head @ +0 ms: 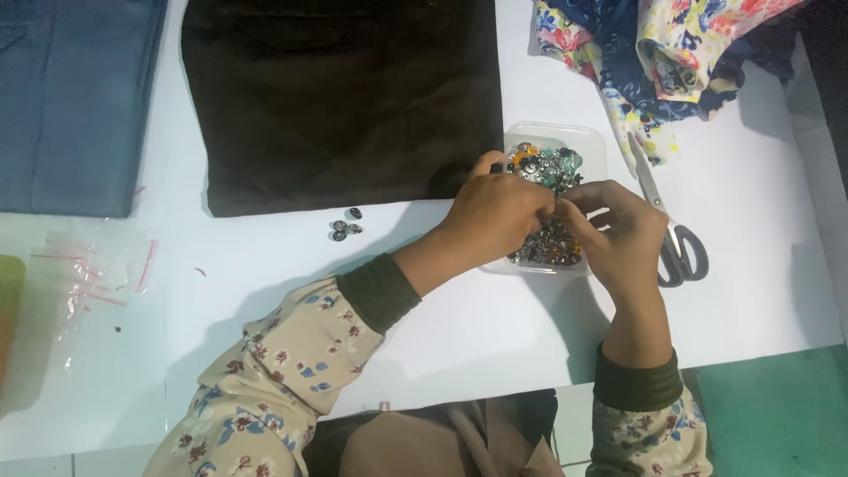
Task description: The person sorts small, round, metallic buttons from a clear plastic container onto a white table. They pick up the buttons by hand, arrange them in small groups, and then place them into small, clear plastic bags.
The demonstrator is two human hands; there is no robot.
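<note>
A clear plastic tray (590,141) full of small metal and coloured buttons (546,168) stands on the white table (751,265). My left hand (496,215) and my right hand (618,231) meet fingertip to fingertip just above the tray, pinching something small that I cannot make out. Both hands cover the tray's near half. A few loose metal buttons (346,226) lie on the table to the left of my left hand, below the edge of a dark brown cloth (344,97).
Scissors with grey handles (671,238) lie right of the tray. A flowered fabric heap (671,53) sits at the back right, a blue cloth (75,97) at the back left. Small clear zip bags (84,283) lie at the left edge.
</note>
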